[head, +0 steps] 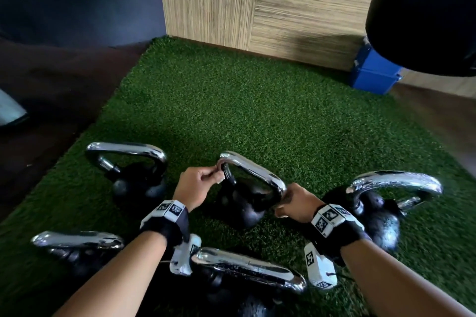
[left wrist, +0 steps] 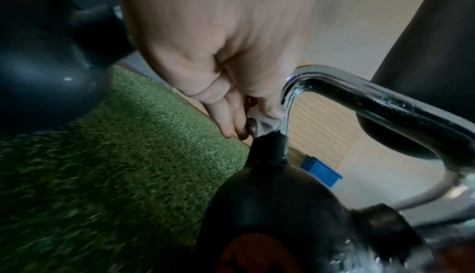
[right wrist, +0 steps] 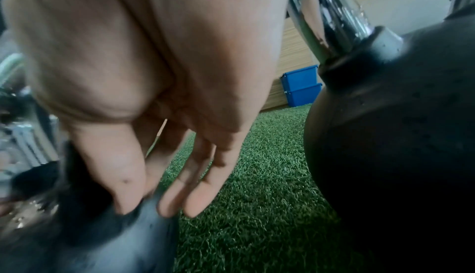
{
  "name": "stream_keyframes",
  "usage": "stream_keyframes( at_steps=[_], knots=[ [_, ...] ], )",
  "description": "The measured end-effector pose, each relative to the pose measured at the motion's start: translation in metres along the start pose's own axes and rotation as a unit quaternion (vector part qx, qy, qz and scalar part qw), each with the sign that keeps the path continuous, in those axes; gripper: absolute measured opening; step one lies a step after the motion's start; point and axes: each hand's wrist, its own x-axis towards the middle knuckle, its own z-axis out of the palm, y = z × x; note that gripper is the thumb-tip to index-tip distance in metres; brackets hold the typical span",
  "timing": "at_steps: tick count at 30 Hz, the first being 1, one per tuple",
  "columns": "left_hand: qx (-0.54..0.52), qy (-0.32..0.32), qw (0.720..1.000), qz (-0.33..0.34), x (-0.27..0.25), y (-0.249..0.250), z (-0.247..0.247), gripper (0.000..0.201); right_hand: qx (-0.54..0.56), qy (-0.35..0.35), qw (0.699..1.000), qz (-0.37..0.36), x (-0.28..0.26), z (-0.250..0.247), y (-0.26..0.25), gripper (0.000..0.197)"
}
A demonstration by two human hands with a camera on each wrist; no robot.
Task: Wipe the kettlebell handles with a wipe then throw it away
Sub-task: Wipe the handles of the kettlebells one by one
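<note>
Gym corner: kettlebells [head: 239, 198], artificial turf [head: 257, 116], punching bag [head: 425, 13].
</note>
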Motion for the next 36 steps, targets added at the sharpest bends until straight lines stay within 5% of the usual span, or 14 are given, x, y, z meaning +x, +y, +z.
stream_keyframes(
  at_steps=[4, 6, 9, 11, 13, 15, 17, 21, 25, 33, 36],
  knots=[
    [0.157, -0.072, 0.985, 0.002, 0.031, 0.029, 0.006, 0.024, -0.028, -0.084, 0.996, -0.030, -0.015, -0.009, -0.019, 0.037],
    [0.150, -0.089, 0.985, -0.012, 0.044, 0.042, 0.012, 0.021, -0.019, -0.117, 0.992, -0.033, -0.021, -0.007, -0.031, 0.015],
    [0.109, -0.113, 0.987, -0.043, 0.057, 0.054, 0.028, 0.018, -0.035, -0.138, 0.989, -0.047, -0.021, 0.001, -0.037, 0.041],
    [0.080, -0.142, 0.984, -0.072, 0.060, 0.056, 0.032, 0.034, -0.040, -0.152, 0.986, -0.064, -0.018, 0.002, -0.039, 0.046],
    [0.024, -0.188, 0.977, -0.092, 0.059, 0.054, 0.030, 0.040, -0.039, -0.126, 0.989, -0.070, -0.010, 0.002, -0.038, 0.032],
    [0.017, -0.209, 0.974, -0.081, 0.055, 0.050, 0.026, 0.019, -0.013, -0.031, 0.998, -0.060, -0.001, 0.002, -0.035, 0.020],
    [0.080, -0.192, 0.977, -0.041, 0.049, 0.049, 0.025, 0.026, 0.033, 0.049, 0.998, -0.035, 0.006, 0.005, -0.033, 0.022],
    [0.156, -0.133, 0.979, -0.001, 0.048, 0.058, 0.028, 0.023, 0.095, -0.031, 0.995, -0.014, 0.013, 0.017, -0.035, 0.038],
    [0.101, -0.083, 0.991, -0.010, 0.054, 0.068, 0.028, 0.013, 0.266, -0.076, 0.960, 0.037, 0.012, 0.018, -0.031, 0.029],
    [0.074, -0.050, 0.995, 0.032, 0.047, 0.071, 0.034, 0.013, 0.315, -0.049, 0.947, 0.040, 0.010, 0.024, -0.029, 0.031],
    [0.004, -0.036, 0.997, 0.063, 0.054, 0.073, 0.027, 0.015, 0.266, -0.046, 0.963, 0.000, 0.009, 0.025, -0.026, 0.036]
  ],
)
